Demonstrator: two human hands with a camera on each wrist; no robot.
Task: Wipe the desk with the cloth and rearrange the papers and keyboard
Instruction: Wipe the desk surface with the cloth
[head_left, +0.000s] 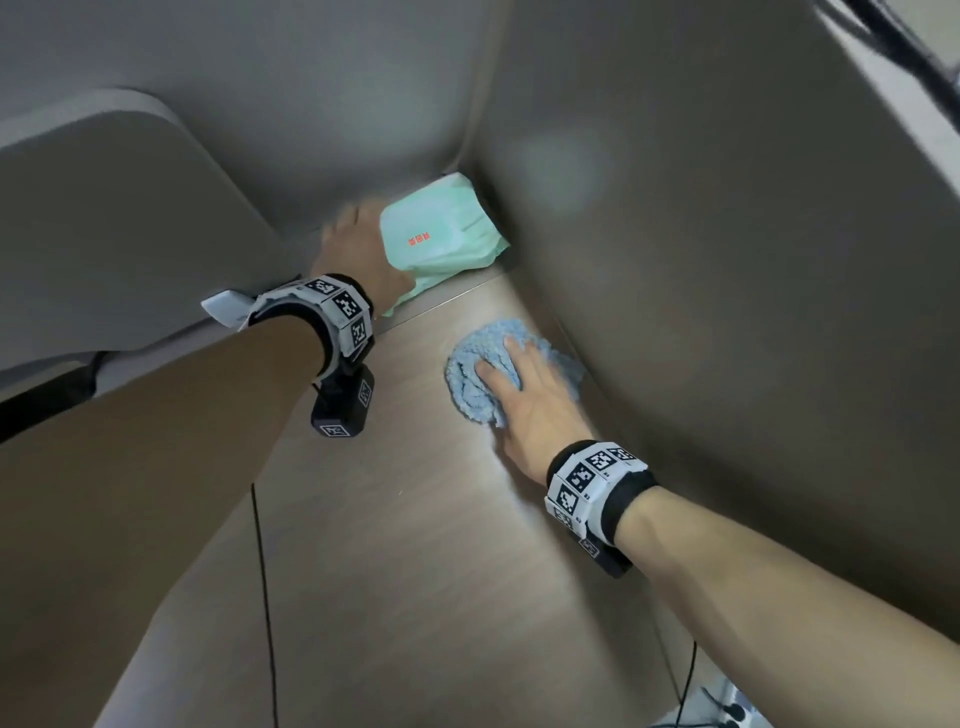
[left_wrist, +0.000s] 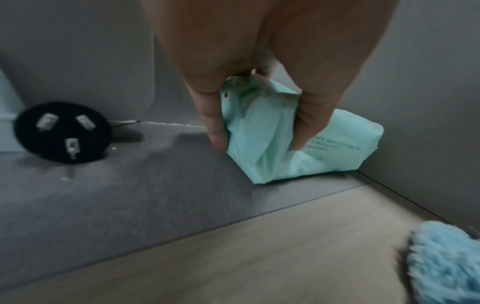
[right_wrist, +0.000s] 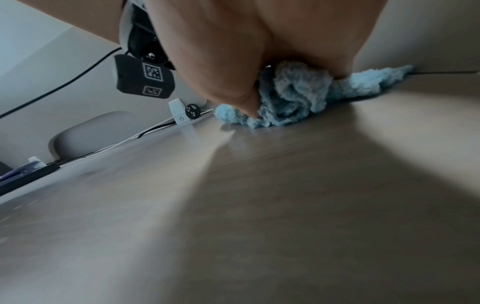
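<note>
A fluffy light-blue cloth (head_left: 480, 364) lies bunched on the wooden desk (head_left: 415, 519) near the right partition. My right hand (head_left: 524, 384) presses down on it with its fingers curled into the folds; the right wrist view shows the cloth (right_wrist: 293, 96) squeezed under the palm. In the back corner stands a mint-green soft pack of wipes (head_left: 441, 234). My left hand (head_left: 358, 244) holds it by its near end, thumb and fingers pinching the wrapper (left_wrist: 272, 131), which is lifted at that end. No papers or keyboard are in view.
Grey partitions (head_left: 727, 260) close the corner at the back and right. A grey strip (left_wrist: 130, 185) runs along the back of the desk, with a black three-pin plug (left_wrist: 62, 131) and cables on it. A grey panel (head_left: 104, 234) stands at left.
</note>
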